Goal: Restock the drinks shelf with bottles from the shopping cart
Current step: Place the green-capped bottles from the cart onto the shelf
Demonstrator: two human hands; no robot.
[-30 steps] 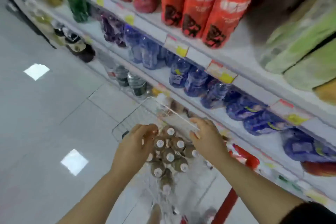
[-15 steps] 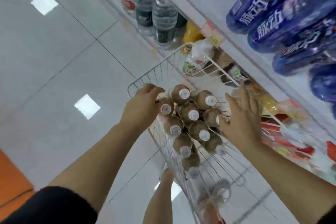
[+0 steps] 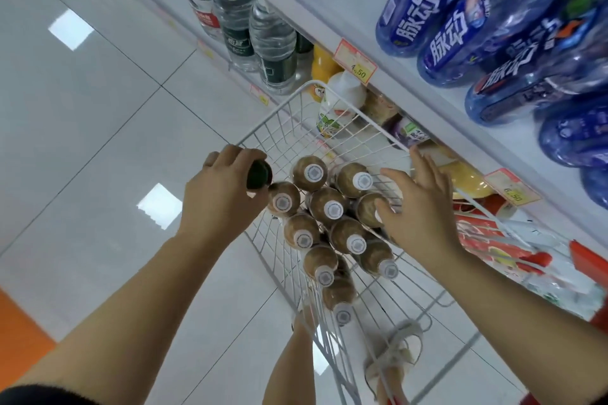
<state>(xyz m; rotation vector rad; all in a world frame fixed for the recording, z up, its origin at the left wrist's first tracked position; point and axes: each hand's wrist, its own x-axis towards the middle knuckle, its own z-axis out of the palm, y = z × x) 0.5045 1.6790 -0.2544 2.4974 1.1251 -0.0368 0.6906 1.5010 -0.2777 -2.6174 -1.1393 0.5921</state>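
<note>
Step in hand: pick-up from the cart [image 3: 276, 111]. The bottles [image 3: 324, 205] stand upright in it, packed together from the left rim to the middle; none is lifted.

- The right hand [image 3: 424, 210] hovers over the cluster's right edge, fingers [image 3: 419, 161] spread and straight, thumb at one bottle's shoulder.
- The left hand [image 3: 223, 197] curls its fingers round a dark object [image 3: 259, 174] at the cart's left rim; what it is cannot be told.

Next move, as judged: close the right fingers round one neck, lift clear of its neighbours, and carry it to the shelf [image 3: 371, 26].

Bottles: smooth plastic, brown contents, rounded shoulders, flat white caps. Cart: thin white wire grid.
</note>
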